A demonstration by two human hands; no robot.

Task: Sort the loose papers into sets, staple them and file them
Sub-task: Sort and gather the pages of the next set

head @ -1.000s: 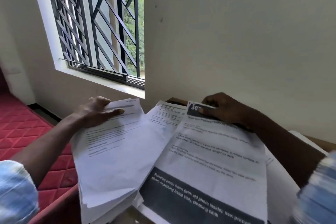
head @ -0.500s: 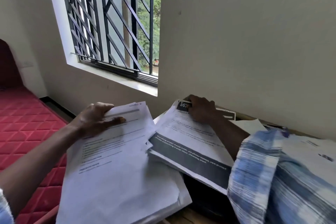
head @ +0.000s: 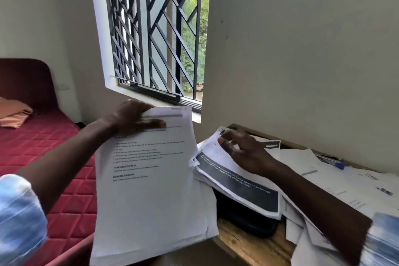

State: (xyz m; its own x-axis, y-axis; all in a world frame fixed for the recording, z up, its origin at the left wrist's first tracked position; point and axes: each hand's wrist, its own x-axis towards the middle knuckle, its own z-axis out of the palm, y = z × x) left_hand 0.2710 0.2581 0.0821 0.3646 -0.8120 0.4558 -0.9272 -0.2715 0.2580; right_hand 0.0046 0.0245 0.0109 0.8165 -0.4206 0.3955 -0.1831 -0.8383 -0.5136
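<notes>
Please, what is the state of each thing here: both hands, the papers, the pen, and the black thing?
Stack: held up, tilted, clear of the desk.
Left hand: grips the stack's top edge.
Pile: lies uneven on the desk, dark-banded sheet on top.
Right hand: fingers relaxed, resting on the pile.
Loose sheets: spread over the desk.
Pen: lies near the wall.
Black object: partly under the pile.

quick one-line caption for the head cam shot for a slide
Left hand grips a paper stack while the right hand spreads open over the dark-banded sheet on the desk.
</notes>
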